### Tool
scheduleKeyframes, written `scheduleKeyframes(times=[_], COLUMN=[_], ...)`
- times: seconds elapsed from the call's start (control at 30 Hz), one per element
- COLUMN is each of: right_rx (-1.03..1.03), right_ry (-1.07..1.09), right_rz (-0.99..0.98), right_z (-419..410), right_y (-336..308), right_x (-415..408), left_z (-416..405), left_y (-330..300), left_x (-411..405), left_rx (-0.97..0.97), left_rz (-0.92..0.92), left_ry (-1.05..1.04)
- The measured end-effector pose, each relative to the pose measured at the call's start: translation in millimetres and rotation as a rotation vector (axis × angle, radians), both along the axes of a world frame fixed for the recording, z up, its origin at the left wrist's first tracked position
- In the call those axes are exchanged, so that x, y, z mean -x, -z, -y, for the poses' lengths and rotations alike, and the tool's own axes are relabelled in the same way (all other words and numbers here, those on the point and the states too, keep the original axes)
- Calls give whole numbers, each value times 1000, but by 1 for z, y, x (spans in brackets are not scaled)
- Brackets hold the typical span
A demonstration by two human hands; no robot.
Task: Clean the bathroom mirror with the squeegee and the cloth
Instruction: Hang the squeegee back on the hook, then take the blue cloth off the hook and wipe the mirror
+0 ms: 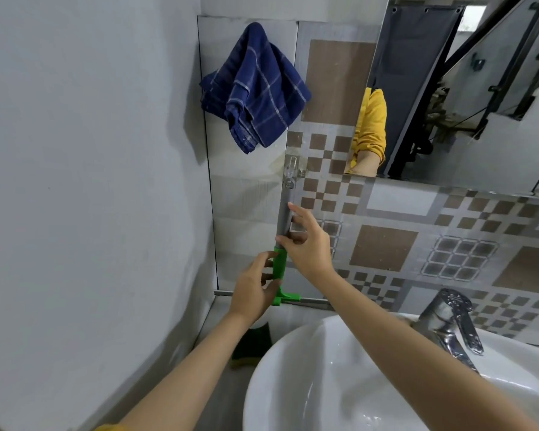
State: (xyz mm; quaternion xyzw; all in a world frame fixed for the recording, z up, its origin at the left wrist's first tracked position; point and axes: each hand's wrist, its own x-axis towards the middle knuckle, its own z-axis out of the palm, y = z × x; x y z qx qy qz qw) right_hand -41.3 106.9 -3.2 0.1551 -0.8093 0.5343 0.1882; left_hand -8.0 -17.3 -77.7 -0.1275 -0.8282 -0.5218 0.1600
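The squeegee (285,219) hangs upright from a metal hook (291,169) on the tiled wall, with a grey shaft above and a green head (280,269) at the bottom. My right hand (308,244) pinches the grey shaft just above the green part. My left hand (255,287) grips the green part lower down. A dark blue checked cloth (255,88) hangs on the wall above and to the left. The mirror (467,98) fills the upper right and reflects a yellow sleeve.
A white washbasin (308,384) with a chrome tap (448,321) sits at the lower right. A grey wall (75,181) closes the left side. A green and yellow sponge (249,346) lies on the ledge beside the basin.
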Motion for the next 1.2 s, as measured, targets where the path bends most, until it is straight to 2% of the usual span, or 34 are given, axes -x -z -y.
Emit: scheduleKeyframes(times=[0.1, 0.17, 0.3, 0.37, 0.43, 0.5, 0.63, 0.8, 1.0, 1.2], right_rx=[-143, -161, -87, -36, 3, -5, -85, -82, 10, 119], right_ry=[49, 67, 84, 78, 70, 71, 70, 61, -1, -52], right_rz=[-108, -254, -543, -608, -625, -607, -545, -403, -299, -310], right_z=[-6, -9, -2, 6, 13, 18, 30, 36, 41, 40], right_y=[-4, -18, -78, -116, -150, -178, -220, -227, -236, -249], right_x=[-2, -2, 2, 8, 12, 17, 41, 49, 50, 44], left_z=[2, 7, 13, 16, 22, 31, 51, 57, 66, 65], left_y=[-6, -24, -109, -166, -218, -261, -319, -330, -330, -337], left_x=[-1, 1, 5, 6, 9, 19, 48, 59, 64, 55], left_rx=[-25, -78, -188, -212, -231, -251, -167, -186, -347, -511], left_rz=[-14, -108, -544, -763, -897, -840, -521, -221, -177, -197], left_ry=[19, -68, -304, -383, -459, -496, -420, -254, -166, -77])
